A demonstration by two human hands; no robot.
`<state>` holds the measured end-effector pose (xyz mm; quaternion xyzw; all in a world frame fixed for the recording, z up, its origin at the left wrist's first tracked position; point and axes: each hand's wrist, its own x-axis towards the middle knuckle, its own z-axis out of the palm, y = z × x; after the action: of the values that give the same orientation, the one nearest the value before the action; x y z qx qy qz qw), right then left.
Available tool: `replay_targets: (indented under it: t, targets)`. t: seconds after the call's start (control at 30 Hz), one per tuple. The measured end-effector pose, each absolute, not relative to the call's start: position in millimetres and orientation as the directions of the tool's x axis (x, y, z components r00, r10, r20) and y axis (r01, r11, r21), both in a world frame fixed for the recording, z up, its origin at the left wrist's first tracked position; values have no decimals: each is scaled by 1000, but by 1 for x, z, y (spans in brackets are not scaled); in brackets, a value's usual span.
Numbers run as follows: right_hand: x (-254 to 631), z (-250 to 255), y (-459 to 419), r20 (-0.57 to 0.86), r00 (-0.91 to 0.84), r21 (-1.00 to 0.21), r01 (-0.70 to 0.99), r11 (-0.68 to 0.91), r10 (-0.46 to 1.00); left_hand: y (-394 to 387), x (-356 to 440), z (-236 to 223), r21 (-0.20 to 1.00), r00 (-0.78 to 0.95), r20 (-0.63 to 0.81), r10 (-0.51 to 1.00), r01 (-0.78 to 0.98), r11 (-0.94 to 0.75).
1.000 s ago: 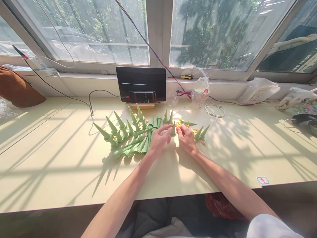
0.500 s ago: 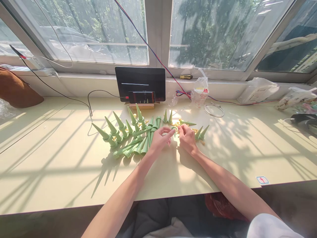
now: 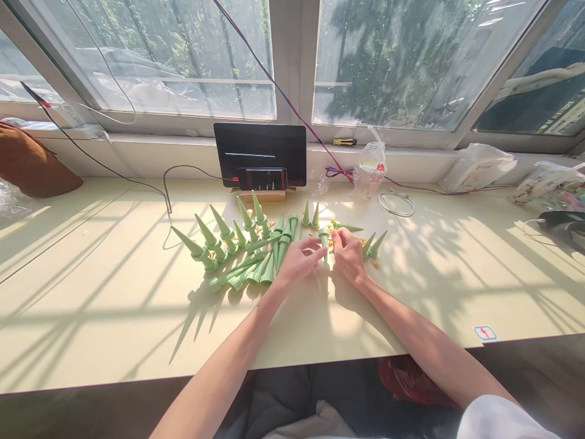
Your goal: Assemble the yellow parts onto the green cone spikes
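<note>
My left hand (image 3: 300, 261) holds a green plastic cone spike (image 3: 324, 234) between thumb and fingers, its wide collar up and its point down. Just right of it, my right hand (image 3: 349, 251) has its fingertips pinched together; whatever they hold is hidden. Behind and beside the right hand lie small yellow pieces (image 3: 333, 224) and another green spike (image 3: 351, 227). Two pointed green cones (image 3: 375, 244) stand to its right. Left of my hands, several long green spikes (image 3: 247, 268) lie in a pile, and several cones (image 3: 208, 231) stand point up on collars.
A dark tablet (image 3: 260, 146) leans at the window behind a phone (image 3: 262, 179) on a small stand. A cup in a plastic bag (image 3: 369, 174), a coiled white cable (image 3: 396, 203) and plastic bags (image 3: 478, 166) sit along the back. A brown bag (image 3: 34, 161) is at far left.
The green spike between my hands has turned and now shows its collar up and point down. My left hand has dropped slightly and its fingers have shifted; the right has moved slightly right.
</note>
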<state>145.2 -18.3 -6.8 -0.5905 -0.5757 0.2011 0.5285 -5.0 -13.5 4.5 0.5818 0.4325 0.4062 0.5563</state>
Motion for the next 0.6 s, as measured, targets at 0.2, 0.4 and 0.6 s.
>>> replay_targets:
  t: [0.2,0.4,0.6]
  targets:
    - [147,-6,-18,349,257,-875,434,216,901,-17,-3,7,990,286,67,956,96,-98]
    - [149,-12,-15,323,241,-899,380,217,915,-17,-3,6,986,267,95,959,108,-128]
    - [149,-15,-12,306,224,-921,315,228,925,-15,-3,3,973,242,148,959,135,-185]
